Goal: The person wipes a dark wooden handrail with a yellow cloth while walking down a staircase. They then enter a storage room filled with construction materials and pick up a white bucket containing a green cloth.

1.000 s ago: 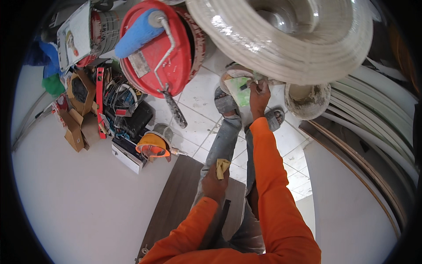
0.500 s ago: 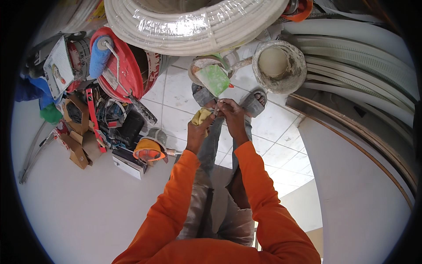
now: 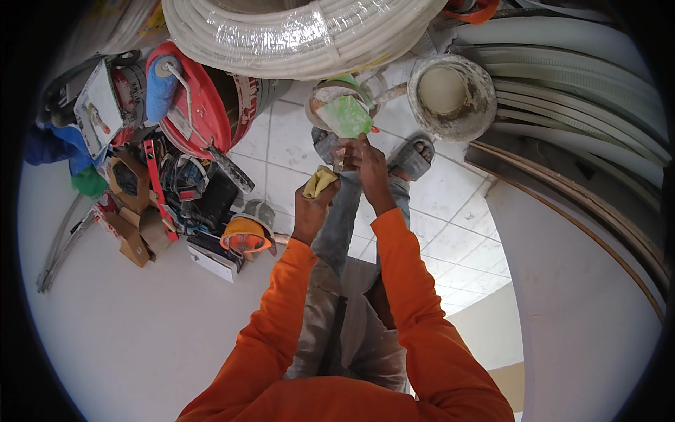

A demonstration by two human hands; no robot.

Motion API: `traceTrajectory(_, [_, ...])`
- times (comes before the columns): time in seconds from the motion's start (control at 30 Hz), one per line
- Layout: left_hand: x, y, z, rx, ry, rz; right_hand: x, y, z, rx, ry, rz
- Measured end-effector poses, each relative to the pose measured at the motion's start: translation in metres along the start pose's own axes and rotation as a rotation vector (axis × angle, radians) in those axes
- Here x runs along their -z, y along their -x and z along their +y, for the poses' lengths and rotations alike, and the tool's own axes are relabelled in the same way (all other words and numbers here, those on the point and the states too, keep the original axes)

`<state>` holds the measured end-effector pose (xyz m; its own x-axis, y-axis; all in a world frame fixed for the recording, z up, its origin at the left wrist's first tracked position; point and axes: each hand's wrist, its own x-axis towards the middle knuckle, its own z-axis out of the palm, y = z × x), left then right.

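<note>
My left hand (image 3: 310, 216) is closed around a crumpled yellow cloth (image 3: 320, 181), held above my left leg. Just right of it and a little farther off, my right hand (image 3: 367, 169) pinches a small flat greyish piece (image 3: 338, 159), like a short blade; its exact kind is unclear. The two hands are slightly apart. Beyond them, a green, plaster-smeared flat tool (image 3: 348, 118) lies over a round, dirty container (image 3: 313, 104) on the floor. My grey sandals (image 3: 410, 160) stand on the tiles beneath.
A plaster-caked bucket (image 3: 485, 105) stands at far right, near stacked pale strips (image 3: 562, 91). A wrapped white pipe coil (image 3: 295, 42) fills the far side. To the left are a red-lidded bucket (image 3: 211, 112) with a blue paint roller (image 3: 162, 95), cardboard boxes (image 3: 133, 235) and an orange cap-like item (image 3: 246, 234).
My hands have parted: the right moved slightly farther away with the flat piece, while the left stayed nearer with the cloth. The whole view has shifted slightly.
</note>
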<state>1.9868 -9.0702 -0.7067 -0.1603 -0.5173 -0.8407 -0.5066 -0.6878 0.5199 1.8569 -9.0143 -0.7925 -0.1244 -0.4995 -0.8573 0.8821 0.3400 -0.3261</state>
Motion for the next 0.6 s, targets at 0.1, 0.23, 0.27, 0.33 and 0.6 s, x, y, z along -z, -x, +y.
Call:
traceTrajectory(0.1, [0.0, 0.0, -0.003, 0.021, 0.011, 0.01, 0.002, 0.006, -0.001, 0.055, 0.2, -0.052])
traceTrajectory(0.23, [-0.001, -0.001, -0.006, 0.059, 0.037, 0.025, 0.004, 0.015, 0.006, 0.05, 0.197, -0.071])
traceTrajectory(0.27, [0.0, -0.001, -0.008, 0.065, 0.05, 0.023, 0.004, 0.016, 0.008, 0.028, 0.178, -0.056])
traceTrajectory(0.33, [0.003, 0.001, -0.013, 0.052, 0.062, 0.009, 0.004, 0.015, 0.012, -0.009, 0.137, -0.029])
traceTrajectory(0.6, [0.011, 0.009, -0.028, 0.058, 0.056, -0.033, 0.015, 0.016, 0.024, -0.131, 0.064, -0.039])
